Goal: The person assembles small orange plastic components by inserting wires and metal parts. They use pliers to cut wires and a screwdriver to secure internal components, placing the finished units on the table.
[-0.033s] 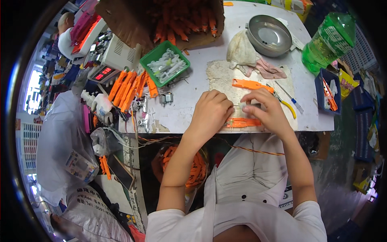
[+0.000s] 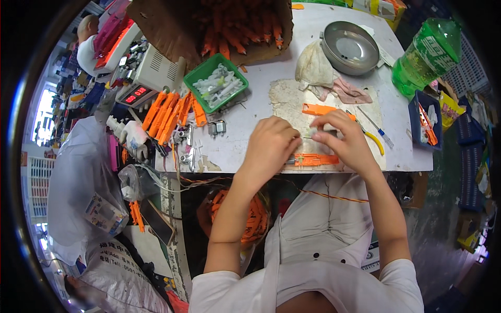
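My left hand [image 2: 272,145] has its fingers curled together, their tips facing my right hand; whatever lies inside them is hidden. My right hand [image 2: 347,140] pinches a small pale piece [image 2: 313,131] between thumb and fingers, too small to name. A thin, short bit shows in the gap between both hands. Just below them, at the near table edge, lies an orange plastic housing [image 2: 315,159] with its inner side up. Another orange plastic piece [image 2: 317,109] lies beyond the hands. A blue-handled screwdriver [image 2: 383,135] and a yellow-handled tool [image 2: 376,142] rest right of my right hand.
Left on the table are a green basket [image 2: 189,80] of small whitish parts, stacked orange pieces [image 2: 169,117] and a beige device [image 2: 156,70] with a red display. Behind stands a cardboard box [image 2: 156,26]. A metal bowl [image 2: 349,47], rag [image 2: 313,65], green bottle [image 2: 425,57] and dark-blue bin [image 2: 429,141] are right.
My right fingertips have shifted slightly left, toward my left hand. The orange housing shows a little more beside my left hand. The whole view has shifted slightly.
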`<state>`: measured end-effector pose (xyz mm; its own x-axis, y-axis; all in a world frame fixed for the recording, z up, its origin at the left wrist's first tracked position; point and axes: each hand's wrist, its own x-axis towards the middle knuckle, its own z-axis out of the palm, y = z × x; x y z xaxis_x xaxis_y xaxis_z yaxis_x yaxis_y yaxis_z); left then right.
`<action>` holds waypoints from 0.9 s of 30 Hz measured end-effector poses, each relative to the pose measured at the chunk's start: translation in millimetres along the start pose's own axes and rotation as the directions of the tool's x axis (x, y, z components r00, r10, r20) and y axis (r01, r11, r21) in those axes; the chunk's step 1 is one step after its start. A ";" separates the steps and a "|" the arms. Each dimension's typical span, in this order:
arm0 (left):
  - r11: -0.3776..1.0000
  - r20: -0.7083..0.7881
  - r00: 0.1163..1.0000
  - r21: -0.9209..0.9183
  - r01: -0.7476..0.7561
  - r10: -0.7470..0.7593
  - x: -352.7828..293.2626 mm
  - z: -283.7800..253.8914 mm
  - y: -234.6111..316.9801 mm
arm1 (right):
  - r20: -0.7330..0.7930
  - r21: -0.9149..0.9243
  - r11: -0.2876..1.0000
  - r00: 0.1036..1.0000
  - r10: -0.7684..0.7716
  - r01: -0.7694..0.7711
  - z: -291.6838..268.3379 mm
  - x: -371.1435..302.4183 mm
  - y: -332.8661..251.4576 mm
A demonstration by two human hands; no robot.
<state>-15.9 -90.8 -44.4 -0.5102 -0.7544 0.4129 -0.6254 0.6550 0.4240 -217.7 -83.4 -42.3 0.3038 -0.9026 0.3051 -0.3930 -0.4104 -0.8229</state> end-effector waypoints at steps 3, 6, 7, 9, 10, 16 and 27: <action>0.987 -0.213 0.971 0.095 0.130 -0.107 0.5 -33.5 -25.4 | -0.046 0.024 0.999 0.998 -0.036 0.037 14.2 43.7 -14.3; 0.951 -0.433 0.889 0.186 0.248 -0.147 16.6 -74.5 -56.2 | -0.026 -0.045 0.985 0.985 -0.168 0.167 48.3 107.1 -21.3; 0.928 -0.467 0.872 0.240 0.286 -0.148 21.9 -84.2 -69.8 | -0.036 -0.063 0.976 0.977 -0.211 0.208 65.1 128.4 -20.3; 0.889 -0.470 0.864 0.296 0.348 -0.182 32.7 -94.6 -100.7 | -0.039 -0.113 0.964 0.968 -0.248 0.242 95.5 164.6 -21.2; 0.867 -0.472 0.858 0.320 0.382 -0.204 36.3 -95.8 -115.3 | -0.026 -0.143 0.962 0.971 -0.238 0.232 109.8 178.6 -21.5; 0.825 -0.380 0.905 0.436 0.359 -0.193 45.3 -94.1 -162.3 | -0.055 -0.257 0.887 0.911 -0.409 0.383 126.6 185.1 -11.3; 0.937 -0.424 0.901 0.272 0.221 -0.090 26.2 -84.8 -84.6 | -0.017 -0.358 0.924 0.989 -0.149 0.133 -1.9 14.7 11.7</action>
<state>73.7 -162.4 -1.1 -0.1536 -0.7210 0.6757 -0.8589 0.4355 0.2695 -219.4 -101.7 -46.6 0.3442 -0.8333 0.4325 -0.6337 -0.5461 -0.5479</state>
